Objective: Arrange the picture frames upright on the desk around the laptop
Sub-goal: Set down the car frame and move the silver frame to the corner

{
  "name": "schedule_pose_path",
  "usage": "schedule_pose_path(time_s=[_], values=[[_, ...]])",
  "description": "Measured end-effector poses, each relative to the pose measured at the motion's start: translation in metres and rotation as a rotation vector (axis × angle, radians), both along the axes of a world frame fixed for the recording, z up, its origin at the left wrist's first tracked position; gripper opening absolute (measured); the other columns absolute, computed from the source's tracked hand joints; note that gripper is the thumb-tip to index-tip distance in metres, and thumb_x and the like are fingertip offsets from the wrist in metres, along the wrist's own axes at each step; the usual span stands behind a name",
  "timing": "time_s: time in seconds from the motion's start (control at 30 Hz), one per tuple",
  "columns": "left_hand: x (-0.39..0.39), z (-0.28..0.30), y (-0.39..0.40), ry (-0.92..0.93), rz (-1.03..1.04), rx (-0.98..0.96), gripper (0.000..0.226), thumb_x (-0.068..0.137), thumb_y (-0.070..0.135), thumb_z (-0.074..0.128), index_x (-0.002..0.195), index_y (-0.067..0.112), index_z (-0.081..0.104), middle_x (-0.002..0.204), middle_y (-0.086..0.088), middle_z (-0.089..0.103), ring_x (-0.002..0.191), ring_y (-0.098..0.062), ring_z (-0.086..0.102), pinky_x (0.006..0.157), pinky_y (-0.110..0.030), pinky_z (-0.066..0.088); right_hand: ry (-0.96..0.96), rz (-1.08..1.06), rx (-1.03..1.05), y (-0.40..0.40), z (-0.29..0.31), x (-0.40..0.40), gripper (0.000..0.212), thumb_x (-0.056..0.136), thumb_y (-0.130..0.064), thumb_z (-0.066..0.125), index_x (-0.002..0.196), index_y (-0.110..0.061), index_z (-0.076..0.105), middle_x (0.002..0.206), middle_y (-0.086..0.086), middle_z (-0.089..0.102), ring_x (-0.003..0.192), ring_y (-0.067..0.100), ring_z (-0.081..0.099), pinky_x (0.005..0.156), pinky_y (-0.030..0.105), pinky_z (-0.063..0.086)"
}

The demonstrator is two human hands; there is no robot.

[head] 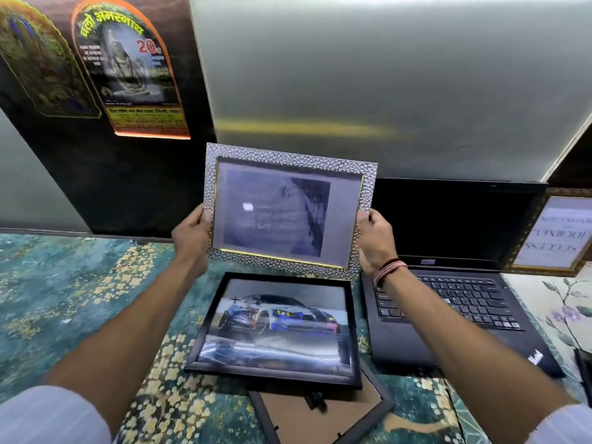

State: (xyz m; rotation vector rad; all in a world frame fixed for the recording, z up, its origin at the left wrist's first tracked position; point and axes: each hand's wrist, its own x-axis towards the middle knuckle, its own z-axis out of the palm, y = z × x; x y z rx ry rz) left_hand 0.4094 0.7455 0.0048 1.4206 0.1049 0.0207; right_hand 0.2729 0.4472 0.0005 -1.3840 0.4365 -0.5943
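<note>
A silver pebbled picture frame [288, 161] with a bluish picture is held up in the air, facing me, just left of the open black laptop [448, 309]. My left hand [192, 232] grips its left edge and my right hand [373, 238] grips its right edge. Below it a black frame with a car picture [277, 328] lies flat on the desk. Under that one, another black frame [320, 418] lies face down with its brown back showing. A gold frame with text [554, 232] stands upright to the right of the laptop.
The desk has a teal and gold floral cover [80, 299]. A dark wall panel with posters [128, 75] rises behind the left side, and a frosted grey panel [384, 75] stands behind the laptop. A pale flowered surface [563, 309] lies at the right.
</note>
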Motion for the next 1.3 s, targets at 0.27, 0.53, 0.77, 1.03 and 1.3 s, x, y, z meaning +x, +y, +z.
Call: schedule_pose_path(time_s=[0.27,0.53,0.77,1.03,1.3], values=[[-0.101,-0.009,-0.069,0.008,0.112,-0.196,0.052,0.095,0.033,0.073,0.138,0.011,0.053,0.113,0.001,0.056,0.101,-0.018,0.054,0.098,-0.034,0.054,-0.11,-0.179,0.421,-0.038,-0.018,-0.074,0.017,0.101,-0.019,0.052,0.094,-0.009,0.064,0.1,0.016,0.067,0.098,0.03,0.061,0.106,0.062,0.045],[-0.253,-0.028,-0.246,0.148,-0.391,-0.423,0.019,0.101,0.0,0.054,0.108,0.016,0.062,0.111,-0.004,0.072,0.102,-0.019,0.061,0.098,-0.041,0.044,-0.082,-0.254,0.624,-0.135,-0.051,-0.192,0.023,0.105,-0.01,0.045,0.088,-0.013,0.06,0.075,-0.005,0.075,0.073,0.012,0.072,0.098,0.05,0.052],[-0.311,-0.002,-0.393,0.131,-0.489,-0.265,0.021,0.104,-0.004,0.049,0.109,0.011,0.063,0.086,0.003,0.078,0.073,-0.011,0.069,0.058,-0.029,0.059,-0.028,-0.602,0.201,-0.306,-0.014,-0.319,0.032,0.093,0.0,0.06,0.124,-0.009,0.059,0.104,0.006,0.061,0.091,0.021,0.059,0.064,0.021,0.052],[-0.362,0.0,-0.562,0.006,-0.705,-0.033,0.023,0.1,-0.007,0.055,0.098,0.012,0.069,0.084,0.0,0.072,0.072,-0.008,0.063,0.067,-0.019,0.05,0.245,-0.328,-0.367,-0.497,0.0,-0.385,0.033,0.096,0.0,0.054,0.126,-0.002,0.067,0.113,0.003,0.069,0.1,0.011,0.063,0.085,0.012,0.05],[-0.366,-0.005,-0.7,-0.037,-0.778,0.017,0.024,0.102,-0.002,0.054,0.105,0.014,0.072,0.106,-0.009,0.077,0.097,-0.025,0.066,0.094,-0.048,0.052,0.184,-0.353,-0.155,-0.626,-0.021,-0.394,0.057,0.084,0.015,0.042,0.135,-0.003,0.059,0.124,0.008,0.067,0.107,0.015,0.065,0.096,0.029,0.053]])
